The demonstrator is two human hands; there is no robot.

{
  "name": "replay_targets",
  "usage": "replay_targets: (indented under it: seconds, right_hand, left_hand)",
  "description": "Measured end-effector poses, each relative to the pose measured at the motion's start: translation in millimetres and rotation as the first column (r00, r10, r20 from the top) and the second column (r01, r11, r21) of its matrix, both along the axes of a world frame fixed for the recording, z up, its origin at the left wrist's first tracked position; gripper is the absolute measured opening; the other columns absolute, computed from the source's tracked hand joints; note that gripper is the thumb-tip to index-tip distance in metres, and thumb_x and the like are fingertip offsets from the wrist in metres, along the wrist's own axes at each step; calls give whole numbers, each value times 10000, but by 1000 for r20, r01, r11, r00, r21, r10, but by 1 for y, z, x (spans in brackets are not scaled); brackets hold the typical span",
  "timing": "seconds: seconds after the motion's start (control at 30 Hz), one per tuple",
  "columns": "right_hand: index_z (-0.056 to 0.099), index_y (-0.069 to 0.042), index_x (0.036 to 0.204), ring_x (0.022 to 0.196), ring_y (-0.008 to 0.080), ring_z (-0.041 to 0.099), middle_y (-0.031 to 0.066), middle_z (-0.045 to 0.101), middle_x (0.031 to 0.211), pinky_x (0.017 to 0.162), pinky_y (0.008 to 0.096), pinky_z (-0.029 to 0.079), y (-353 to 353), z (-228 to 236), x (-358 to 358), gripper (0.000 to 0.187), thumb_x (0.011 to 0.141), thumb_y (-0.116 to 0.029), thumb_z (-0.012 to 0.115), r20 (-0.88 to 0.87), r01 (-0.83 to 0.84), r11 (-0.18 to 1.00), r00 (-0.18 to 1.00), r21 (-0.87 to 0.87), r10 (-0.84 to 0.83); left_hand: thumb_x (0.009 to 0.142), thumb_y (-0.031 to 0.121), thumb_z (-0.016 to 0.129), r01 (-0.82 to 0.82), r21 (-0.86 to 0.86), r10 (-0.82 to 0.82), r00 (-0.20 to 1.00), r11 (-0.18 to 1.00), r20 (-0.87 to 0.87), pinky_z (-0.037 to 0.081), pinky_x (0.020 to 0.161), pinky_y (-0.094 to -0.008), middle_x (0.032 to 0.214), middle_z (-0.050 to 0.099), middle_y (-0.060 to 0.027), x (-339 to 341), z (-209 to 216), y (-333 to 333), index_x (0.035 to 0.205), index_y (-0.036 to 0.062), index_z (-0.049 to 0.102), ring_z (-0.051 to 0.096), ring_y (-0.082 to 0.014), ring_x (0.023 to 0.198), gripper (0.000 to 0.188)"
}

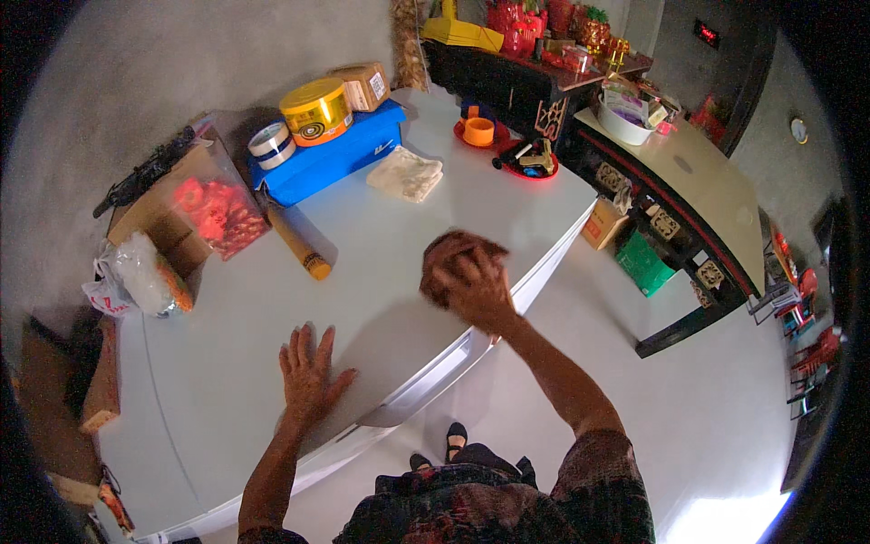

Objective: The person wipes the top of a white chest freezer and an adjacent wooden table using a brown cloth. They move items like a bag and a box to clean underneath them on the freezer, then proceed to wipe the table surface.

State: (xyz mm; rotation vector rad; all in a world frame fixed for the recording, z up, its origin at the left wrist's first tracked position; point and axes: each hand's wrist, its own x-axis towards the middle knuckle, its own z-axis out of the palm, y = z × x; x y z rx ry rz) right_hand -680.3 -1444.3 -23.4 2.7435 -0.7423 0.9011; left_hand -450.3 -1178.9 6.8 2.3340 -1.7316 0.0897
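My right hand (482, 292) presses down on a bunched brown cloth (460, 243) near the right front edge of a white-topped table (231, 335). Its fingers curl over the cloth, and part of the cloth is hidden beneath them. My left hand (311, 379) rests on the tabletop by the front edge, fingers spread and holding nothing. Farther back lies a folded cream cloth (407, 173). A yellowish-brown cardboard tube (299, 243) lies to the left, between my hands and the things along the wall.
Along the wall sits a blue box (331, 154) bearing a yellow round tub (315, 111), a tape roll (271, 145) and a small carton (361, 86). Plastic bags (149, 272) lie at left. Red trays (536, 169) stand at the back right corner. A dark-framed counter (698, 195) is at right.
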Motion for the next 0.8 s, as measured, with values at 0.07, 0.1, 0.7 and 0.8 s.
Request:
replay_targets:
  seconds: [0.07, 0.1, 0.7, 0.8]
  right_hand:
    - [558, -306, 1244, 1265, 434, 353, 144, 443, 1277, 891, 633, 368, 36, 8, 1, 522, 733, -296, 662, -1, -142, 986, 990, 87, 142]
    - [560, -301, 1242, 1261, 419, 360, 145, 449, 1265, 894, 617, 378, 49, 13, 1, 531, 723, -296, 673, -18, -175, 981, 984, 82, 177]
    - [507, -254, 1318, 1293, 372, 342, 127, 438, 1331, 1011, 551, 317, -188, -5, 88, 451, 874, -303, 567, -5, 227, 965, 973, 132, -229]
    - [504, -250, 1321, 1284, 355, 355, 111, 448, 1330, 993, 541, 336, -218, 0, 108, 456, 872, -310, 560, -82, 232, 962, 972, 146, -222]
  left_hand:
    - [780, 466, 693, 6, -23, -5, 999, 1000, 33, 168, 1066, -630, 1485, 232, -217, 5, -8, 2, 1435, 178, 333, 215, -414, 1370, 801]
    - [777, 467, 694, 7, -31, -6, 999, 999, 50, 172, 1063, -633, 1484, 234, -218, 7, -11, 4, 1435, 178, 334, 217, -416, 1369, 803]
    - [700, 440, 782, -74, 120, 88, 990, 990, -113, 98, 1057, -671, 1483, 171, -277, -13, 31, -36, 1393, 148, 396, 157, -466, 1376, 846]
    - [708, 297, 804, 21, -55, -32, 977, 998, -209, 223, 1068, -594, 1471, 228, -254, -19, 45, -100, 1359, 114, 423, 238, -450, 1351, 776]
